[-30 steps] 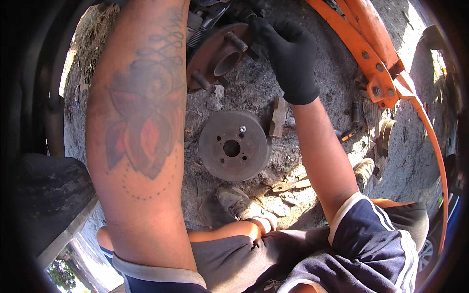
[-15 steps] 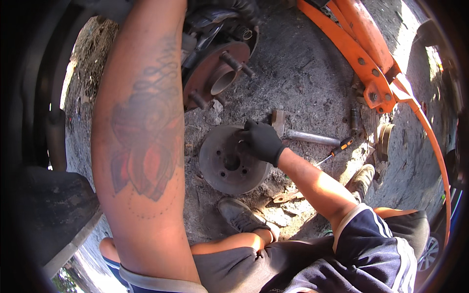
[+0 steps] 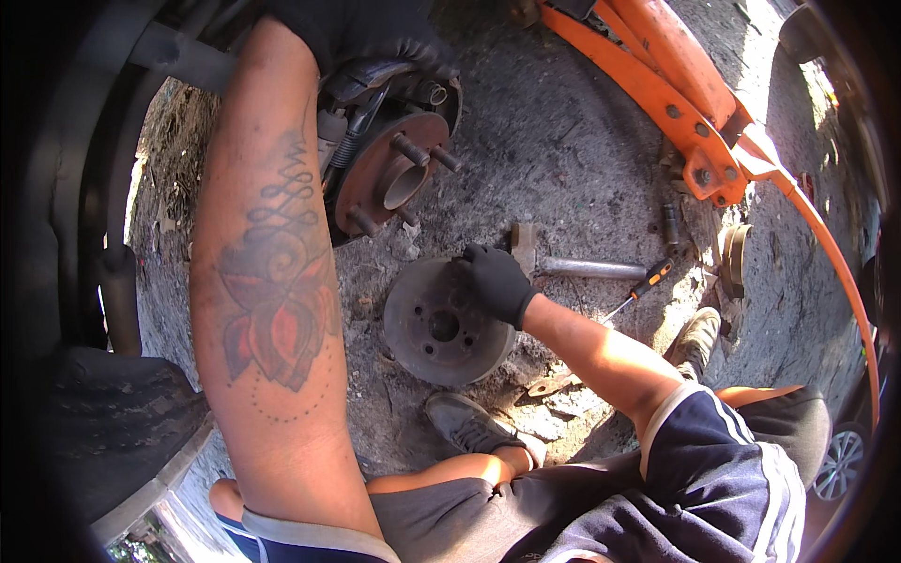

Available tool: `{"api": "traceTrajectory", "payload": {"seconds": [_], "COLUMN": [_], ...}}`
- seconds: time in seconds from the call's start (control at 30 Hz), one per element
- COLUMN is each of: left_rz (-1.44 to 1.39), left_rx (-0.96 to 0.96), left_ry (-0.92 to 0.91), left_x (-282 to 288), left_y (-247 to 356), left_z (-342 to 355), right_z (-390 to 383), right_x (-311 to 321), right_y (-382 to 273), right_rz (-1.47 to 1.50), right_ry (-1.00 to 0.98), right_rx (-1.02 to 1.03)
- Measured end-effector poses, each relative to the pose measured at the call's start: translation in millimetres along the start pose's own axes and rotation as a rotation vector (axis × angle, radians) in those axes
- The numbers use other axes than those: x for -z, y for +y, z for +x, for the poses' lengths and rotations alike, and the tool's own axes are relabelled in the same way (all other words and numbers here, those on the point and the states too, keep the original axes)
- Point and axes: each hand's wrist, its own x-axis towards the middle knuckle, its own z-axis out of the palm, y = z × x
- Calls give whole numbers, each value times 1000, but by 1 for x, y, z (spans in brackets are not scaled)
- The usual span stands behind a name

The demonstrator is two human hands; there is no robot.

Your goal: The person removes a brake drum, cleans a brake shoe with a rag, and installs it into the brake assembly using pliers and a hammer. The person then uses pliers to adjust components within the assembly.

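Note:
My left arm reaches up to the wheel hub, and my black-gloved left hand (image 3: 380,38) lies at the top of the brake assembly (image 3: 352,127). Its fingers are lost in the dark there. Below it, the rusty hub flange (image 3: 371,183) shows several protruding studs. On the ground sits a grey brake drum (image 3: 413,324), its face with a centre hole and bolt holes turned up. My right hand (image 3: 497,284), also in a black glove, has its fingers curled on the drum's upper right edge. Just beyond that hand lies a hammer (image 3: 591,268).
An orange jack (image 3: 657,84) stands at the upper right, its long handle curving down. An orange-and-black screwdriver (image 3: 654,279) lies beside the hammer's handle. Farther right is a curved brake shoe (image 3: 735,260). My shoe (image 3: 469,422) is close to the drum.
The view has shifted slightly, and more of my left glove shows at the top of the brake assembly. My right hand stays on the brake drum.

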Motion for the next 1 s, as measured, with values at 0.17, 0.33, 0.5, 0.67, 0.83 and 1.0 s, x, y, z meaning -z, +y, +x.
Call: {"api": "traceTrajectory", "payload": {"seconds": [0.17, 0.33, 0.5, 0.67, 0.83, 1.0], "left_rz": [-1, 2, 4, 3, 10, 21], "left_rx": [-2, -7, -5, -19, -35, -53], "left_ry": [-5, -7, -7, -5, -4, -4], "left_x": [0, 0, -1, -4, -2, -1], "left_y": [0, -1, -2, -3, -3, -4], "left_z": [2, 3, 2, 4, 5, 8], "right_z": [0, 20, 31, 39, 71, 85], "right_x": [-3, 2, 15, 37, 133, 175], "right_y": [2, 26, 20, 37, 23, -11], "right_rz": [60, 161, -15, 693, 1293, 1265], "right_ry": [89, -141, -288, 111, 411, 352], "right_rx": [-76, -214, -168, -440, -304, -143]}}
